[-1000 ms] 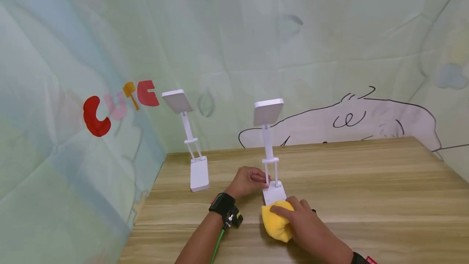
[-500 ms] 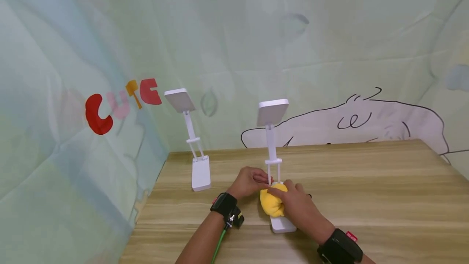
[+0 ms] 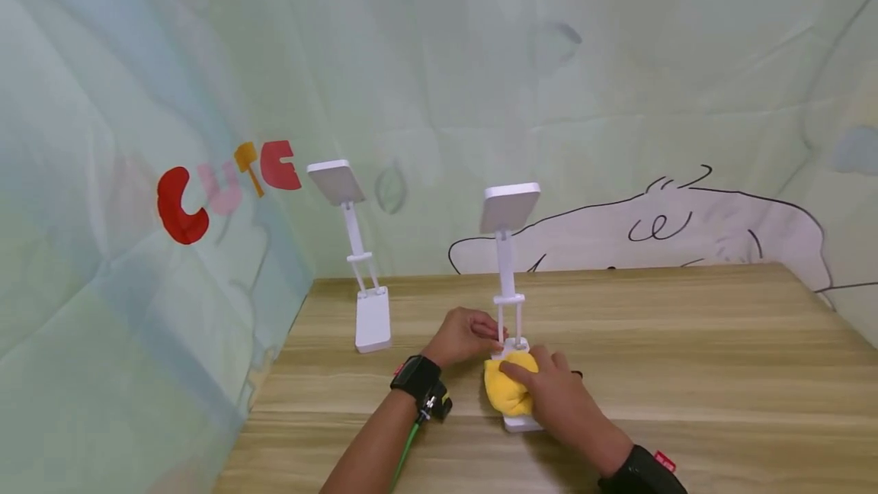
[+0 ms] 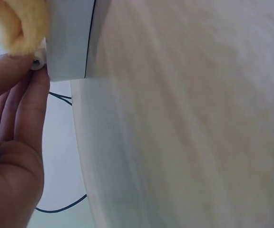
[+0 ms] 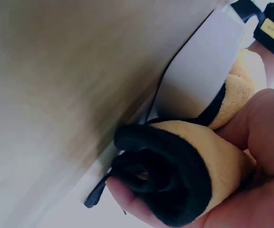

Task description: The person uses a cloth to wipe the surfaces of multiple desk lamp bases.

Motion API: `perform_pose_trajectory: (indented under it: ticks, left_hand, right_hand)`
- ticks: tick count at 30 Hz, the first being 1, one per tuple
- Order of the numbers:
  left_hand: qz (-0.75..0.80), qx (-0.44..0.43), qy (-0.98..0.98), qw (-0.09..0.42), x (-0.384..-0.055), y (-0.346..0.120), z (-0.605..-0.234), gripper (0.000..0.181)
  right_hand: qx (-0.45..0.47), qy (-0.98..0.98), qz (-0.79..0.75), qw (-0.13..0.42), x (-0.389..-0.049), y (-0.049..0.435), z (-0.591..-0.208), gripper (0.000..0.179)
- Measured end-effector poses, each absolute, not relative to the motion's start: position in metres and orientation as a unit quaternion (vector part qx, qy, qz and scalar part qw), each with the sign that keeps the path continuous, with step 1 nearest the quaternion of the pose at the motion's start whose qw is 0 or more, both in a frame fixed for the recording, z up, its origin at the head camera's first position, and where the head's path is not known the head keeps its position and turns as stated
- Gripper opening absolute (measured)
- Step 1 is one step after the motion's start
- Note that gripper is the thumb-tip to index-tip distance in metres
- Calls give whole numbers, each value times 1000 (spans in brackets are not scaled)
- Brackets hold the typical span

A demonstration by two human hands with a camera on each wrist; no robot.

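Note:
A white folding phone stand (image 3: 509, 208) stands upright on the wooden table, its plate tilted on a two-rod arm. My left hand (image 3: 466, 338) pinches it low down, at the hinge end of the base; in the left wrist view the thumb and fingers meet there beside the base (image 4: 70, 42). With my right hand (image 3: 565, 402) I grip a bunched yellow cloth (image 3: 507, 387), pressed on top of the base. In the right wrist view the cloth (image 5: 227, 166) is rolled, showing a dark side. Only the base's ends show from above.
A second white phone stand (image 3: 373, 319) of the same shape stands to the left, farther back. Behind the wooden table (image 3: 686, 349) hangs a printed cloth backdrop (image 3: 411, 59), with another on the left. A green cable (image 3: 405, 452) runs from the left wrist camera.
The right hand has moved the yellow cloth from the base's front end up to the hinge, then slightly back toward the front. My left hand keeps its hold on the stand.

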State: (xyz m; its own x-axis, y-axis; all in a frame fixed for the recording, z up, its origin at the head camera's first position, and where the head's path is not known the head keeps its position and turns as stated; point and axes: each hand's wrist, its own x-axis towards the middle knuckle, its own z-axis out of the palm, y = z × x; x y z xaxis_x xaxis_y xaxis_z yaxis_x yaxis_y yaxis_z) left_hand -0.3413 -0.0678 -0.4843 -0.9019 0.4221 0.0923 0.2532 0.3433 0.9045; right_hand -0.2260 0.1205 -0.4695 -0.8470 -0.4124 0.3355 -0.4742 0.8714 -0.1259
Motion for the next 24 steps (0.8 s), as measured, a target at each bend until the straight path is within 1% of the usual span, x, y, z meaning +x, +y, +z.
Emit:
perform_pose_trajectory:
  ticks: [7,10,12,15,20,22,24]
  left_hand:
    - [533,228,812,66,-342,-70,-487,16]
    - [531,237,812,58,-343,-70,-487,16]
    - [529,241,812,54,-343,-71,-486,16]
    - [529,246,810,55,-343,-70,-485,16]
    - [533,252,806,52,-345,-66,-485,14]
    - [530,257,806,52,-347,-63,-486,14]
    - [527,268,805,54,-349,-58,-487,14]
  right_hand:
    - [233,-952,128,150,-193,126,-469,57]
    - [251,-947,125,157,-181,130,-470,62]
    - [261,-946,119,152,-175,132,-470,63]
    - [261,-950,122,122,-171,134,-469,64]
    - [235,-958,155,54,-168,140,-462,71]
    - [234,-957,169,27,-165,143,-458,68]
    - [240,-955,172,13,-161,147,-457,65]
